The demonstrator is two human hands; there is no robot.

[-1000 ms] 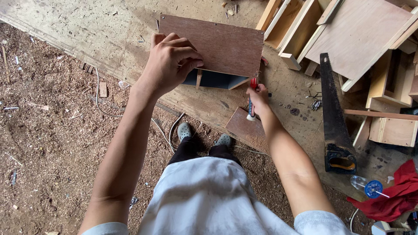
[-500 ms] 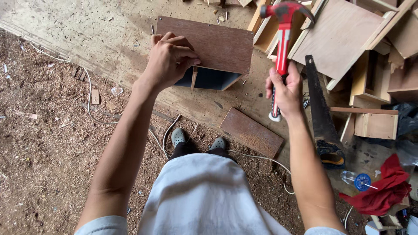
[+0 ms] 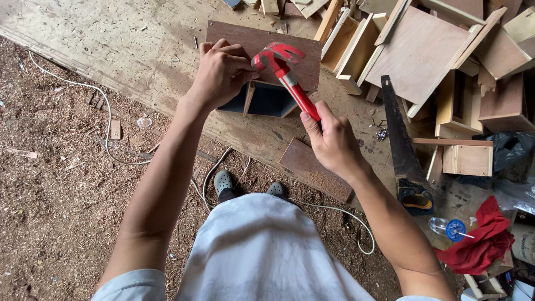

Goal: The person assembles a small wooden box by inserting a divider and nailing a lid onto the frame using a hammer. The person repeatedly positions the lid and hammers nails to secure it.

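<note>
My right hand [image 3: 333,140] grips the red handle of a claw hammer [image 3: 284,69], whose red head hangs just over the top of a small plywood box [image 3: 267,97]. A brown plywood panel [image 3: 301,44] lies on top of that box. My left hand [image 3: 220,72] rests on the panel's near edge, fingers pinched together right beside the hammer head. Whether a nail sits between those fingers is hidden. The box stands on a large worn board [image 3: 134,50] laid on the ground.
A hand saw [image 3: 401,145] lies to the right, handle toward me. Unfinished wooden boxes and panels [image 3: 440,61] pile up at the back right. A loose brown board [image 3: 315,170], white cable [image 3: 100,120], red cloth [image 3: 479,242] and sawdust ground surround my feet.
My right hand lifted the hammer from the board, raised it high, and has now brought its head down next to my left fingers on the panel.
</note>
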